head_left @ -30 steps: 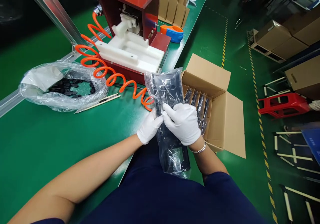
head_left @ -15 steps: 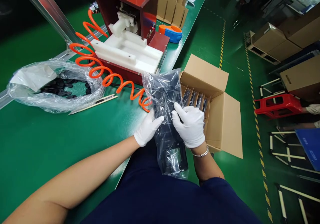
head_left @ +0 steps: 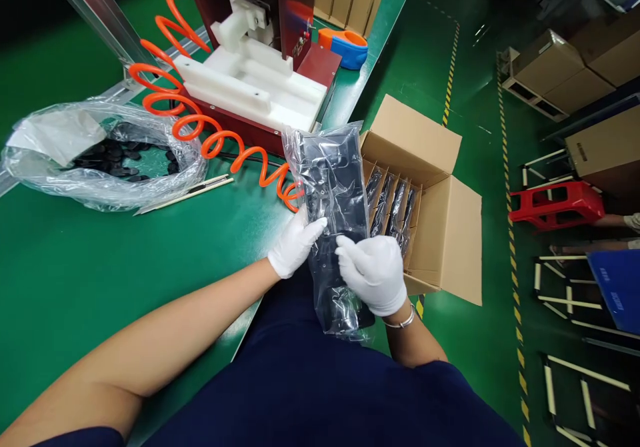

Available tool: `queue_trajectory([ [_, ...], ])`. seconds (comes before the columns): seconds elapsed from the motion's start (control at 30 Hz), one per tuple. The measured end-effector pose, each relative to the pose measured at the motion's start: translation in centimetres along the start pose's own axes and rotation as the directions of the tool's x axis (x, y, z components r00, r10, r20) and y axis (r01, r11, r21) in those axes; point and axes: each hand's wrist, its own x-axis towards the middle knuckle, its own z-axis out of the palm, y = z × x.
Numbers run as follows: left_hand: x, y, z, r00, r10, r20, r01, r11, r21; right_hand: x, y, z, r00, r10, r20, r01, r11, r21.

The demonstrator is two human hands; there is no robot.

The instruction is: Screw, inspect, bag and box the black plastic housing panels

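A long black plastic panel (head_left: 327, 204) in a clear plastic bag (head_left: 345, 314) is held lengthwise in front of my body. My left hand (head_left: 295, 244), in a white glove, grips its left edge with the thumb on top and the fingers hidden beneath. My right hand (head_left: 375, 270), also gloved, is closed over the lower right part, thumb and forefinger pinched against the bag. Just right of it stands an open cardboard box (head_left: 433, 234) with dividers, holding several bagged black pieces (head_left: 397, 207).
On the green table (head_left: 150, 260) stands a red machine (head_left: 295, 20) with a white fixture (head_left: 250, 94) and a coiled orange hose (head_left: 215, 144). A clear bag of small black parts (head_left: 115, 160), a thin pale stick-like tool (head_left: 185, 195) and a blue-orange tape roll (head_left: 345, 48) lie near it.
My right hand has slid down the bagged panel towards me, and its thumb and forefinger have drawn together. My left hand keeps its hold. The whole view has shifted slightly.
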Motion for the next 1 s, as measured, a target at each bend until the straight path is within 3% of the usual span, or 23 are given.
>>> queue_trajectory([
  [0.1, 0.1, 0.0, 0.0, 1.000, -0.005, -0.010, 0.005, 1.000, -0.026, -0.6, 1.1, -0.5, 0.996, 0.093, -0.007, -0.093, 0.992, -0.086],
  [0.2, 0.3, -0.2, 0.1, 0.999, -0.016, -0.029, 0.015, 0.999, -0.038, -1.6, 1.3, -1.1, 0.994, 0.104, 0.024, -0.102, 0.992, -0.072],
  [0.33, 0.3, -0.2, 0.2, 0.998, -0.044, -0.040, 0.040, 0.995, -0.094, -3.1, -0.7, -1.4, 0.990, -0.042, 0.133, 0.029, 0.995, 0.098],
  [0.4, 0.3, -0.1, 0.2, 0.997, -0.058, -0.043, 0.053, 0.992, -0.111, -3.7, -1.7, -1.3, 0.973, -0.076, 0.218, 0.056, 0.994, 0.095],
  [0.47, 0.3, -0.1, 0.2, 0.996, -0.066, -0.052, 0.060, 0.992, -0.115, -4.1, -2.0, -1.2, 0.965, -0.015, 0.263, 0.009, 1.000, 0.025],
  [0.6, 0.3, -0.2, 0.1, 0.998, -0.038, -0.057, 0.031, 0.993, -0.114, -4.6, -0.2, -1.8, 0.966, 0.129, 0.224, -0.114, 0.990, -0.077],
  [0.7, 0.4, -0.4, 0.1, 0.998, -0.023, -0.061, 0.016, 0.994, -0.108, -5.3, 1.6, -2.3, 0.949, 0.219, 0.225, -0.229, 0.973, 0.022],
  [0.77, 0.4, -0.6, 0.1, 0.998, -0.021, -0.065, 0.014, 0.993, -0.117, -5.8, 2.4, -2.3, 0.900, 0.365, 0.237, -0.411, 0.893, 0.186],
  [0.83, 0.3, -0.6, 0.1, 0.998, -0.017, -0.060, 0.009, 0.991, -0.135, -6.1, 2.9, -1.7, 0.799, 0.495, 0.341, -0.594, 0.737, 0.322],
  [0.9, 0.2, -0.7, 0.0, 0.998, -0.001, -0.063, -0.008, 0.988, -0.151, -6.3, 2.9, -0.6, 0.715, 0.461, 0.526, -0.683, 0.622, 0.383],
  [1.0, 0.0, -0.6, -0.1, 0.996, 0.033, -0.081, -0.045, 0.988, -0.149, -6.7, 2.3, 1.2, 0.652, 0.327, 0.684, -0.719, 0.554, 0.420],
])
